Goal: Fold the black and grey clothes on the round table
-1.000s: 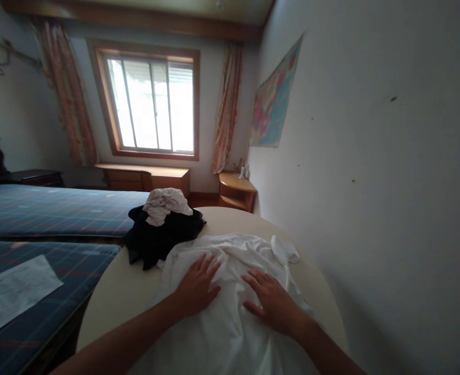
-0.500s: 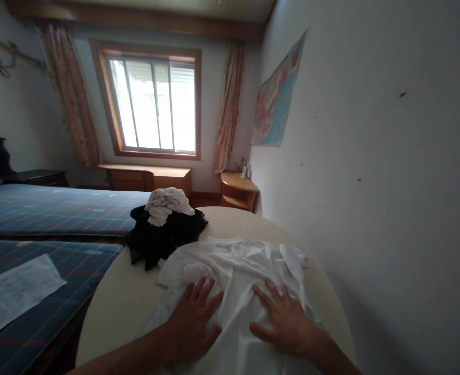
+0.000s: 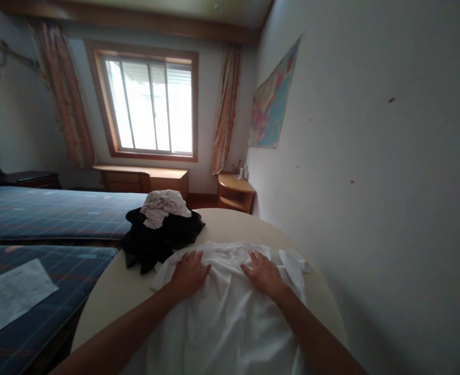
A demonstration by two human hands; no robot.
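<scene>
A white T-shirt [image 3: 230, 323] lies spread over the round cream table [image 3: 101, 317], its neckline toward the far side and its fabric creased. My left hand [image 3: 189, 273] rests on the shirt's upper left part, near the shoulder, fingers stretched out. On the upper right part, below the collar, my right hand [image 3: 264, 272] lies with its fingers apart. Both palms face down on the cloth, and neither hand grips it. The right sleeve [image 3: 292, 259] sits folded and rumpled beyond my right hand.
At the table's far left, a crumpled pale garment [image 3: 163, 205] sits on a heap of black clothing [image 3: 155, 242]. Plaid mattresses [image 3: 69, 211] stand to the left, one bearing a printed sheet [image 3: 15, 294]. A white wall [image 3: 390, 234] rises close on the right.
Both hands have slid forward over the shirt, from its middle to near the shoulders and collar. The camera view has shifted slightly.
</scene>
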